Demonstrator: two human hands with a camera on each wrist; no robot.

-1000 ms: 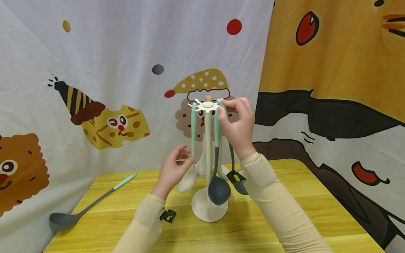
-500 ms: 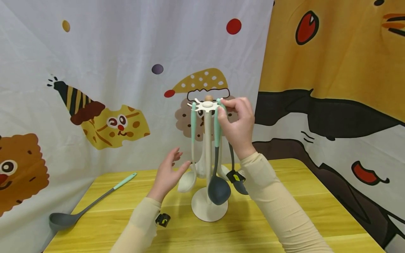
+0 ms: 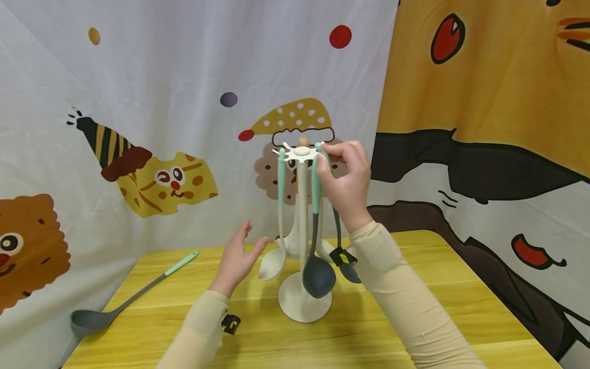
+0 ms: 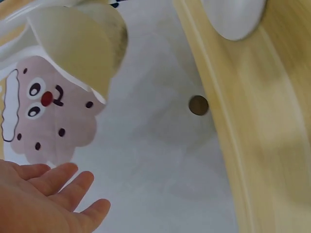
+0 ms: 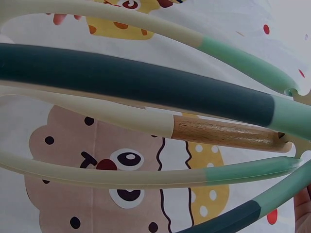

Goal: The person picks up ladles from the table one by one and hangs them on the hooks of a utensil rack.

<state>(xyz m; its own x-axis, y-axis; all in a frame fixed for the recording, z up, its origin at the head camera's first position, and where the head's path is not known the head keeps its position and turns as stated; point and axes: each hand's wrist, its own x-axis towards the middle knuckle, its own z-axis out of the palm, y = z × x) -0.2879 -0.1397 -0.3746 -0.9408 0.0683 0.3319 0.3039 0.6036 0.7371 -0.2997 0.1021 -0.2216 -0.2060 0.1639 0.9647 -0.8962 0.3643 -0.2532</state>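
My right hand pinches the mint handle top of a dark grey ladle. That ladle hangs at the front of a white rotating utensil rack, its bowl low over the round base. Down at the left, my left hand is held in the air with fingers extended, holding nothing. Nearest to it hangs a white ladle with a mint handle. In the left wrist view the left fingers are apart from a cream bowl-shaped utensil head. The right wrist view shows the dark ladle's shaft up close.
Another dark grey ladle with a mint handle lies on the wooden table at the left. A second dark utensil hangs behind the right wrist. A wooden-handled utensil hangs among others. A printed curtain stands behind the table.
My left hand has drawn away from the white ladle, down and to the left, its fingers straightening. The right hand keeps its pinch at the rack's top, and the hanging ladles stay in place.
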